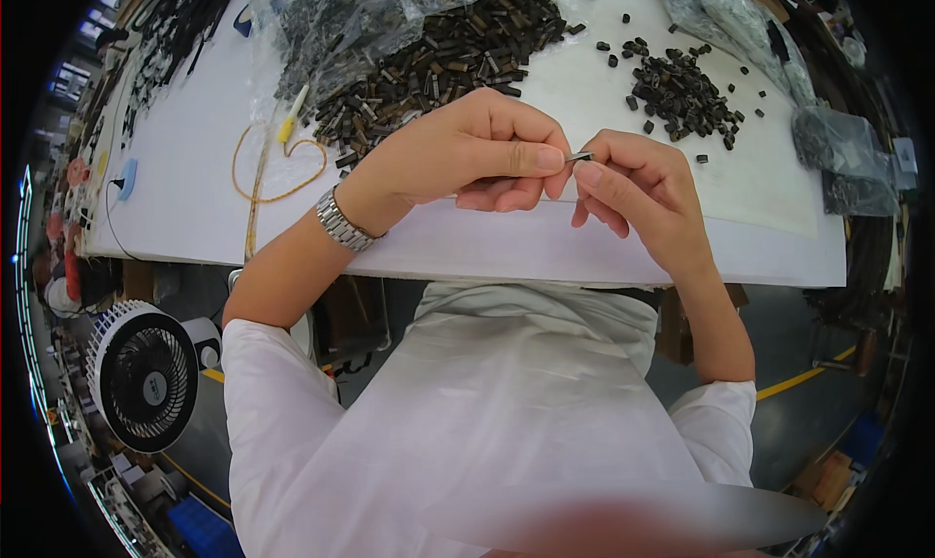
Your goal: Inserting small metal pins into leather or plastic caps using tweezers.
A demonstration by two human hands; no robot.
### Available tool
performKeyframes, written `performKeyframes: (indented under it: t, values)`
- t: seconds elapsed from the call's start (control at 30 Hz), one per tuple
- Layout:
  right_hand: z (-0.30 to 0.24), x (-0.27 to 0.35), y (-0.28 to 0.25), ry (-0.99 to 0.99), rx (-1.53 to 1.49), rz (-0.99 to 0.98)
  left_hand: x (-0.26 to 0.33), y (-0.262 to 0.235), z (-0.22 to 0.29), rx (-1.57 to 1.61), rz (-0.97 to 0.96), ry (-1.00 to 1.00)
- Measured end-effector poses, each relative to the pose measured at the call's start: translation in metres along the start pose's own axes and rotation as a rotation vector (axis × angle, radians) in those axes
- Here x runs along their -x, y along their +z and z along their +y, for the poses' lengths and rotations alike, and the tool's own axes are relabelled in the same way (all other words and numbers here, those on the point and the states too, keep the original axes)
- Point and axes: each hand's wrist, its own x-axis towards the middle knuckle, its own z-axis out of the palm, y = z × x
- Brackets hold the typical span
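Observation:
Above the near part of the white table (390,229), my two hands meet. My left hand (487,154), a metal-band watch (343,221) on its wrist, is closed in a pinch at one end of a small grey-and-dark metal piece (581,156). The other end lies between the thumb and forefinger of my right hand (638,188); fingertips hide most of the piece. Beyond my left hand spreads a large pile of small dark, tube-like pieces (438,56). Past my right hand lies a smaller heap of short black pieces (679,93).
Clear plastic bags (336,22) lie over the left pile, and another bag (845,159) sits at the right edge. A yellow-and-white pen-like tool (289,122) with an orange cord (292,200) rests left. A white-and-black fan (146,375) stands below the table's left side.

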Motion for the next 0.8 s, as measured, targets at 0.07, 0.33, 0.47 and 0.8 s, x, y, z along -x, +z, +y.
performKeyframes:
  t: [0.07, 0.33, 0.47, 0.8]
  values:
    - [-0.001, -0.002, -0.003, 0.01, 0.004, -0.01, -0.003, -0.002, -0.004, -0.022, -0.009, 0.019]
    - [0.0, -0.023, -0.076, -0.032, 1.339, 0.537, -0.003, -0.038, -0.016, -0.102, 0.498, 0.184]
    - [0.017, -0.064, -0.055, -0.408, 1.219, 0.377, -0.006, -0.057, -0.017, -0.085, 0.556, 0.222]
    - [0.061, -0.164, -0.007, -0.236, 0.719, 0.136, -0.005, -0.058, -0.022, -0.091, 0.695, 0.296]
